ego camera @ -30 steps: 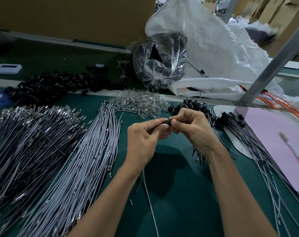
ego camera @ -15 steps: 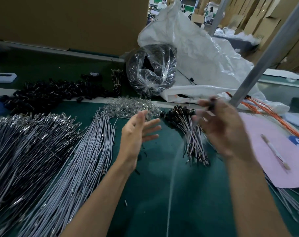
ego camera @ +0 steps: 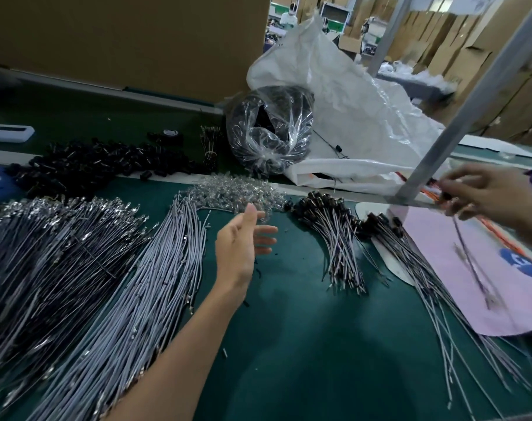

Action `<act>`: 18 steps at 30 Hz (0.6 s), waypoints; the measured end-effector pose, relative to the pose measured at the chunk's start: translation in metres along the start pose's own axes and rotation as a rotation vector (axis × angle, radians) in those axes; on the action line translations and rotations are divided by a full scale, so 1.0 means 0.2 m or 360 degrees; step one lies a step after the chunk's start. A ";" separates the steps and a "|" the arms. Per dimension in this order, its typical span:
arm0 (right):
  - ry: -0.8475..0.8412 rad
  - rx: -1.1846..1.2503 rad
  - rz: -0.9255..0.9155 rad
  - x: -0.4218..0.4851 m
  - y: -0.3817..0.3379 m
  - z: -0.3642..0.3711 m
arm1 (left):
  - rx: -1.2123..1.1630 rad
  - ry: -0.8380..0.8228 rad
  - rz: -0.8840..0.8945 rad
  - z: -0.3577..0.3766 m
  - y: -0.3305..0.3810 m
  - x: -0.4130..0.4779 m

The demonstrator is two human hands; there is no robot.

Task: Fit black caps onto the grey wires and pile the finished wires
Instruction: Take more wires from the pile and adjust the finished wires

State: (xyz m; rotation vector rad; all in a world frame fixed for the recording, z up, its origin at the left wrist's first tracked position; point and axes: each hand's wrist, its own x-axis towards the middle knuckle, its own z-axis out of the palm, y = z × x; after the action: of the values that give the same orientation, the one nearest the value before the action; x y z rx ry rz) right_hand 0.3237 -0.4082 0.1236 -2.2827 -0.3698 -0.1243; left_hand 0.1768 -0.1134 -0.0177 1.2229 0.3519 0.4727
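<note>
Our right hand (ego camera: 483, 192) pinches the capped grey wire (ego camera: 471, 262), which hangs blurred over the pink sheet (ego camera: 441, 232). Our left hand (ego camera: 240, 238) is empty, fingers spread, above the counter (ego camera: 304, 329). Since the earlier frame, the right hand has moved rightward, past the finished pile (ego camera: 340, 238).

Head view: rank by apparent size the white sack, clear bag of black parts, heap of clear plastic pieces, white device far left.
1. white sack
2. clear bag of black parts
3. heap of clear plastic pieces, wider but flatter
4. white device, farther back, so true size unsure
</note>
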 end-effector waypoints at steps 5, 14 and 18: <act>-0.0092 -0.0794 0.0042 0.14 0.08 0.35 | 0.0122 -0.0032 0.0035 0.01 -0.02 0.00; -0.0400 -0.1047 0.0126 -0.21 0.03 0.63 | 0.0061 0.0019 0.0008 -0.01 -0.02 0.01; -0.0361 -0.1184 0.0116 -0.32 0.04 0.73 | 0.0069 -0.0002 -0.0007 0.00 -0.01 0.01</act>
State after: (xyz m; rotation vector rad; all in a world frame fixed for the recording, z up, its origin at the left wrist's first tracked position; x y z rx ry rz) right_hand 0.2614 -0.3201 0.0074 -3.0565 -0.4007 0.0483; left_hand 0.1789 -0.1138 -0.0202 1.2646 0.3651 0.4627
